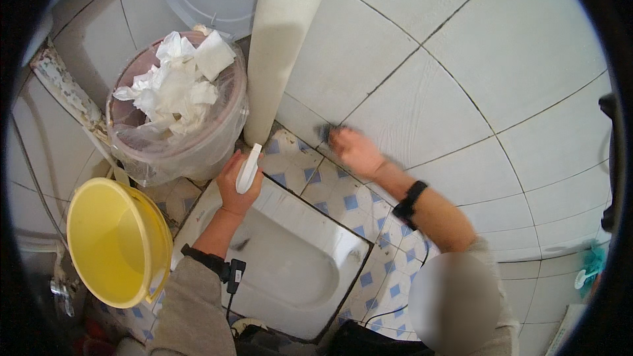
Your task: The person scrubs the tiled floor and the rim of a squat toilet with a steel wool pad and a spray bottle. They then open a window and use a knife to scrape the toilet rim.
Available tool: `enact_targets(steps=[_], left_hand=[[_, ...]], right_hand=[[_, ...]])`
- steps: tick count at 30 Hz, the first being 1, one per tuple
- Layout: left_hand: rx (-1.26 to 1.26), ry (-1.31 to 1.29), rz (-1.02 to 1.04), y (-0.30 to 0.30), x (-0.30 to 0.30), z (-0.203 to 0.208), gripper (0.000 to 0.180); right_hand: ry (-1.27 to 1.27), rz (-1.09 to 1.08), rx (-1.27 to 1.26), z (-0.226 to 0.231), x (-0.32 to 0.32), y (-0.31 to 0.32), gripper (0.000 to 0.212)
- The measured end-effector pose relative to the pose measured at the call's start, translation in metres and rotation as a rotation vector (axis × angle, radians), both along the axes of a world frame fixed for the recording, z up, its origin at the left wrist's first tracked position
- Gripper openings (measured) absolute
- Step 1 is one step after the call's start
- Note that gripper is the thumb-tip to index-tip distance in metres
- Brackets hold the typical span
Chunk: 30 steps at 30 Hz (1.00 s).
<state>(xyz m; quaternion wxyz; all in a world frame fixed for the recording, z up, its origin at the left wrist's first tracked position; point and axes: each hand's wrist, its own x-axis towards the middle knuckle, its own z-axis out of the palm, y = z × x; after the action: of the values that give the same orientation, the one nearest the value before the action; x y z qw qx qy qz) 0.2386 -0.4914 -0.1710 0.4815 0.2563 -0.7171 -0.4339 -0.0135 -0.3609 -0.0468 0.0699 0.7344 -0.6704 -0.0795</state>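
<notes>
My left hand (234, 185) is closed around a white spray bottle (248, 170). Only its long, narrow top shows, pointing away from me, above the far left edge of the white squat toilet (322, 229). Low on the tiled wall (422, 109), my right hand (357, 150) grips a dark grey scouring pad (324, 133), pressed against the tiles near the floor corner. The pad is blurred and partly covered by the fingers. Faint wet streaks mark the wall tile beside this hand.
A lined waste bin (231, 115) heaped with crumpled tissues stands beyond my left hand, next to a pale upright pipe (280, 46). At left is a yellow bucket (105, 244). Blue-and-white patterned floor tiles (353, 203) surround the toilet. A teal mesh item (593, 260) is at far right.
</notes>
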Motion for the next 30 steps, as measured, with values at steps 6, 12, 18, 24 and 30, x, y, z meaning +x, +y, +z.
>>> enact_targets(steps=[6, 12, 18, 24, 30], left_hand=[[0.113, 0.028, -0.028, 0.003, -0.003, -0.005, 0.027], [-0.028, -0.036, -0.011, 0.000, -0.008, -0.003, 0.028], [-0.163, -0.134, 0.055, -0.002, -0.007, 0.003, 0.029], [-0.072, -0.141, 0.028, 0.001, -0.013, -0.002, 0.029], [-0.190, -0.116, 0.048, 0.003, -0.018, 0.002, 0.027]], right_hand=[[0.466, 0.101, -0.951, 0.208, -0.043, -0.005, 0.051], [0.238, 0.079, -0.544, 0.076, -0.022, -0.011, 0.047], [0.064, -0.070, 0.276, -0.058, -0.019, 0.085, 0.039], [0.288, 0.051, -0.440, 0.163, -0.037, 0.078, 0.041], [0.378, 0.056, -0.710, 0.202, -0.048, 0.049, 0.046]])
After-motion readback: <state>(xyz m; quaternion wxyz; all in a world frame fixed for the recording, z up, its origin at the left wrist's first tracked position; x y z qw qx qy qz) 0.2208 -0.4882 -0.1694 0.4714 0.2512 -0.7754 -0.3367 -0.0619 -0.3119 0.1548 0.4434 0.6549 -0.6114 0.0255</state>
